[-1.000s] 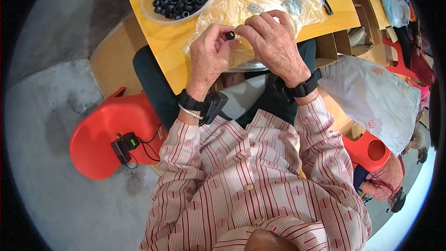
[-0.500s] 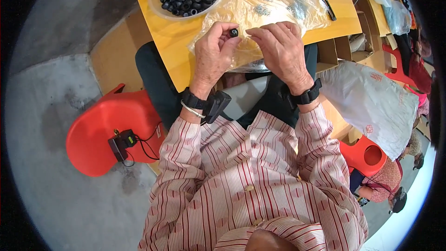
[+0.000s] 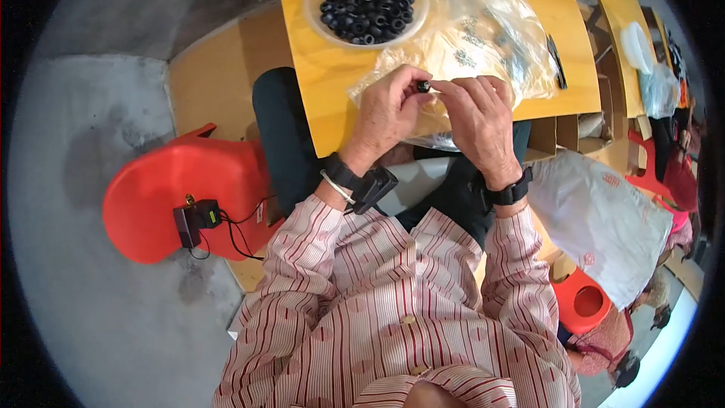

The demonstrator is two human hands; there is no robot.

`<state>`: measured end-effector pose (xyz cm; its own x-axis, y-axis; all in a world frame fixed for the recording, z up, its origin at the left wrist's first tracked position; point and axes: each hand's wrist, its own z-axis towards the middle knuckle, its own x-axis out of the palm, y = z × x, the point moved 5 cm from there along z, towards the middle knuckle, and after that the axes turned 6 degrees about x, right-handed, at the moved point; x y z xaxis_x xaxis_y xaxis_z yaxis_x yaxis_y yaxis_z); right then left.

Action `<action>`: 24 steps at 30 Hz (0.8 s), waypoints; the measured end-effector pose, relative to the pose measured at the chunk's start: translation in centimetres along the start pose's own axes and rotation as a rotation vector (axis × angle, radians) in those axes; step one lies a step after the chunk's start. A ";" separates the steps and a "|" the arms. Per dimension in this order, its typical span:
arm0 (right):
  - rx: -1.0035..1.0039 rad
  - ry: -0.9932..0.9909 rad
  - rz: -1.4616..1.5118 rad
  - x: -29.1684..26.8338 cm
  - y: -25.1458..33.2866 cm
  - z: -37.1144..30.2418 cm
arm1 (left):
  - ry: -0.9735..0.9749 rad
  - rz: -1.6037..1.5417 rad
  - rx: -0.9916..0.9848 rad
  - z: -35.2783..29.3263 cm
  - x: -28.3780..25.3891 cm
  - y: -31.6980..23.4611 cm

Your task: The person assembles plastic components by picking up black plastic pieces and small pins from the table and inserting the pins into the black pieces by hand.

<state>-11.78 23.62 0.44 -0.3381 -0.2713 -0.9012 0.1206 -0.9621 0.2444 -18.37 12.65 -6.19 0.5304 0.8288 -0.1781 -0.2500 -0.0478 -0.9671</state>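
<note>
A: What do we log on the table (image 3: 321,106)?
B: Bowl (image 3: 311,4) of parts (image 3: 368,6) left, plastic bag (image 3: 483,23) right of it, tool (image 3: 556,62) farther right.
A: Off it?
B: We note a chair (image 3: 143,204) left, a sack (image 3: 596,215) right.

Bright overall; glare on clear plastic (image 3: 491,34); upper left dimmer; edges bowed, rim black.

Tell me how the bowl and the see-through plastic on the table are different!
The bowl is round; the plastic is crumpled and uneven. The bowl holds many black pieces; the plastic has small greyish bits on or in it. The bowl looks smaller than the plastic. Both rest on the yellow table.
</note>
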 end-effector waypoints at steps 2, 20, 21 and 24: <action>-0.011 -0.048 0.008 -0.5 0.1 1.1 | -0.025 0.011 0.033 -0.1 -0.1 -0.1; -0.232 0.146 -0.224 6.4 2.1 14.1 | -0.037 0.128 0.106 0.1 -0.1 0.6; -0.234 0.147 -0.226 6.5 2.1 14.2 | -0.056 0.123 0.104 0.1 -0.2 0.6; -0.257 0.157 -0.276 6.8 2.0 14.6 | -0.073 0.102 0.109 0.2 -0.3 0.5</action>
<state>-27.44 19.48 0.06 -0.2465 0.0226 -0.9689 0.2814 -0.9550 -0.0939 -18.81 12.53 -6.62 0.4381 0.8615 -0.2565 -0.3884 -0.0759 -0.9184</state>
